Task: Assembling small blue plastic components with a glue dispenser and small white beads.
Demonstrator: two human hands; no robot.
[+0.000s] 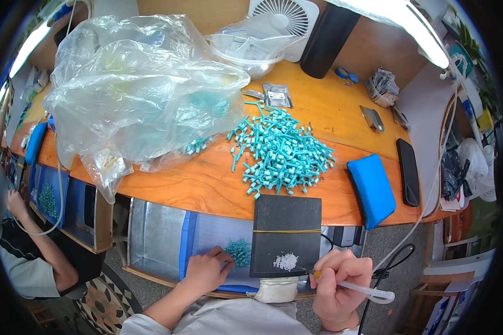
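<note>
- The right hand (341,285) pinched a thin tool (368,291), its tip near tiny white bits (285,261).
- The white bits lay on a black block (288,213).
- The left hand (207,270) curled over the blue tray (207,229), near little teal sticks (238,252); I couldn't tell if it held one.
- A big teal pile (285,148) sat on the wooden table (190,192).

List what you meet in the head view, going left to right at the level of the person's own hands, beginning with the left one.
Left hand → small teal pile → tiny white pieces on the dark block → right hand.
</note>
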